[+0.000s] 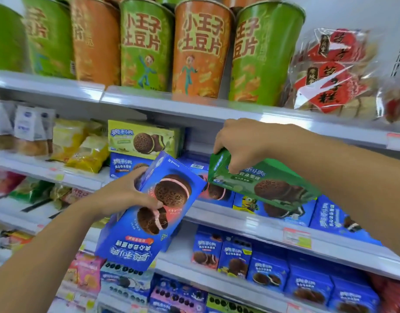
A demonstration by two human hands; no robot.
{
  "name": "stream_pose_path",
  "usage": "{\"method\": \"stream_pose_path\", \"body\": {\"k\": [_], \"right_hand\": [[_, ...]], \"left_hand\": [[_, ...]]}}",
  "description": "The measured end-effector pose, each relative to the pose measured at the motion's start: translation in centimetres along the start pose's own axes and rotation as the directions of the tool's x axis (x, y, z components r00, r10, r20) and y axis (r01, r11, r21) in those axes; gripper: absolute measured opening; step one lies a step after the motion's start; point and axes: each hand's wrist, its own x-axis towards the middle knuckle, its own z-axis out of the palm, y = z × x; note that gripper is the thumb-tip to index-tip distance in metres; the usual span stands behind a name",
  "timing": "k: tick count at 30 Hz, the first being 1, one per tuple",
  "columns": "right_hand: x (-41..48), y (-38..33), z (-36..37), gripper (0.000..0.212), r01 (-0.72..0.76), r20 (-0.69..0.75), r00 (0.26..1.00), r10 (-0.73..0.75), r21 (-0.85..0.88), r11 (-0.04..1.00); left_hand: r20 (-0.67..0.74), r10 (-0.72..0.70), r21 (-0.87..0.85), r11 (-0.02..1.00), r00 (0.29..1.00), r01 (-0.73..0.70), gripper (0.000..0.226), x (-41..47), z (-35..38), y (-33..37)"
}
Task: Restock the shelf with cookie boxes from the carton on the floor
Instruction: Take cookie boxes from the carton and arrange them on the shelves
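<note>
At the middle shelf [239,221], the upside-down blue cookie box [131,249] sits gripped in the left hand [124,195] and the green cookie box [262,181] hangs pinched by the right hand [242,143], so both probably want turning upright before sliding into matching rows.

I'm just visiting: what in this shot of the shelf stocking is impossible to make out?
1. Carton: nowhere in the head view, so its contents are unknown.
2. Shelf space behind the green box: hidden by that box and the right hand gripping it.
3. Part of the blue box front: covered by the left hand.
4. Price tag print: blurred and too small.
</note>
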Motion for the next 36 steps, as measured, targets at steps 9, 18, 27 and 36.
{"method": "stream_pose_path", "body": {"k": [9,18,27,36], "right_hand": [[8.6,0.1,4.9,0.044,0.031,0.056,0.998,-0.023,-0.148,0.989],[10.5,5.0,10.4,0.047,0.049,-0.231,0.973,0.008,0.243,0.969],[12.2,7.4,12.3,0.081,0.018,-0.224,0.973,0.047,0.278,0.961],[11.2,7.5,15.1,0.087,-0.132,-0.269,0.945,0.188,0.211,0.968]], "left_hand": [[0.013,-0.118,-0.009,0.993,0.993,0.119,0.082,1.1,-3.3,-2.8],[0.056,-0.109,0.001,0.994,0.992,0.110,0.068,3.9,-2.6,-5.2],[0.070,-0.112,0.006,0.994,0.991,0.112,0.069,6.0,-1.9,-5.5],[0.056,-0.142,0.072,0.988,0.988,0.137,0.111,7.4,-1.0,-4.7]]}}
